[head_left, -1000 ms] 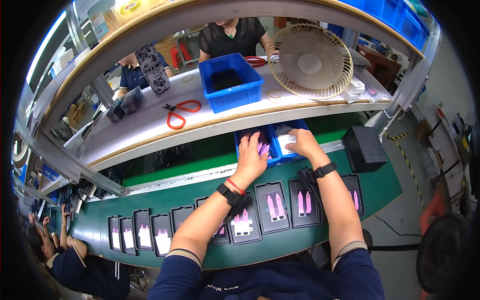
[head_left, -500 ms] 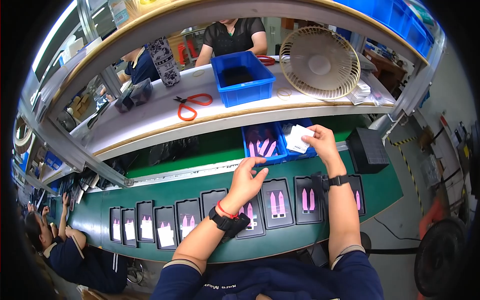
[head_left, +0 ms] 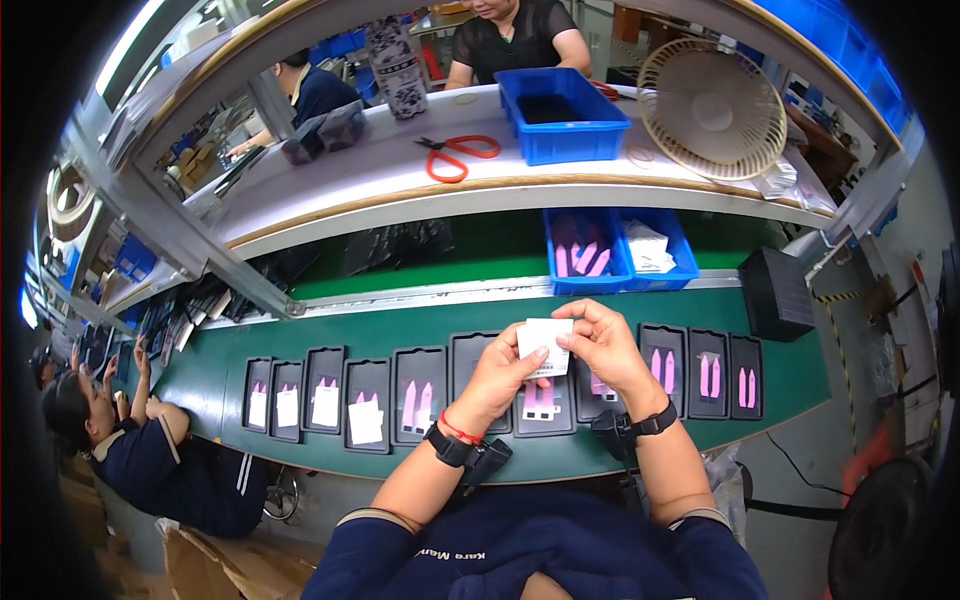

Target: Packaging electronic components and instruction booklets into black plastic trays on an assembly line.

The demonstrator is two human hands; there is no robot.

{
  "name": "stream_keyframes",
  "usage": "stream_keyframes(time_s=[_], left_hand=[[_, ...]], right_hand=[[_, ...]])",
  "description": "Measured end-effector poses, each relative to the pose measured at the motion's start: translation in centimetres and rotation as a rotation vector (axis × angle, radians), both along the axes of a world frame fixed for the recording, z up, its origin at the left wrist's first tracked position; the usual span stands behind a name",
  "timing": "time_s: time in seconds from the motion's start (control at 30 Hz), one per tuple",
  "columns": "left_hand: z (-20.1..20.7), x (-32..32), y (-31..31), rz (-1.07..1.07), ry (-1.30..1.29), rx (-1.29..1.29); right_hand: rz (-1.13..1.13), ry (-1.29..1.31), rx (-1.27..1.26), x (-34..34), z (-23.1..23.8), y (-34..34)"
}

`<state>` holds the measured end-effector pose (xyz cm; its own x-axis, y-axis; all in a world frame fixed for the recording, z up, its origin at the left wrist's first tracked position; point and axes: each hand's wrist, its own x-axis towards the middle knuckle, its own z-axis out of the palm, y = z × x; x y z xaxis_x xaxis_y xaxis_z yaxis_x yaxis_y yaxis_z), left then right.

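A small stack of white cards (head_left: 541,334) is gripped between my two hands, above the middle of a row of black trays. My left hand (head_left: 497,378) pinches its lower left side, the thumb lying on top. At its right side my right hand (head_left: 606,352) holds the upper edge with closed fingers. Each visible tray, such as the black tray (head_left: 419,349) left of my hands, has pink pointed strips in it. On the strips in the leftmost several trays lies a white card (head_left: 365,422). My hands partly hide the middle trays.
Behind my hands stand a blue bin of pink strips (head_left: 583,286) and a blue bin of white cards (head_left: 668,277). A stack of black trays (head_left: 776,295) is at right. The shelf above carries red-handled pliers (head_left: 462,155), a blue bin (head_left: 571,149) and a fan (head_left: 712,112). Co-workers sit left and opposite.
My right hand has come down from the card bin with the white cards to meet my left hand, which now grips them too. The view has shifted, moving the scene rightward.
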<state>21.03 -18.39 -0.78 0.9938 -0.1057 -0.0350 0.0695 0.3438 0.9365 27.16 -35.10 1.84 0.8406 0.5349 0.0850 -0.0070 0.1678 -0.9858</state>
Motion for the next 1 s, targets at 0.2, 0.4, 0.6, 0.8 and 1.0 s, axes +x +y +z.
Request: stream_keyframes(time_s=[0.2, 0.4, 0.6, 0.8, 1.0], left_hand=[[-0.5, -3.4, 3.1, -0.164, 0.132, -0.535], [-1.1, -7.7, 7.5, -0.002, 0.119, -0.477], [-2.8, -12.8, 11.9, 0.282, 0.094, -0.49], [-2.9, -17.2, 15.0, 0.569, 0.047, -0.417], [-2.2, -19.7, 16.9, 0.678, 0.029, -0.293]], right_hand=[[0.029, -0.007, -0.034, -1.5, -1.3, 4.4], [0.057, -0.117, -0.102, -2.5, -2.1, 8.9], [0.268, 0.002, -0.153, -3.7, -2.8, 14.5], [0.281, 0.026, -0.2, -4.7, -3.0, 19.2], [0.367, -0.023, -0.207, -5.9, -3.1, 21.3]])
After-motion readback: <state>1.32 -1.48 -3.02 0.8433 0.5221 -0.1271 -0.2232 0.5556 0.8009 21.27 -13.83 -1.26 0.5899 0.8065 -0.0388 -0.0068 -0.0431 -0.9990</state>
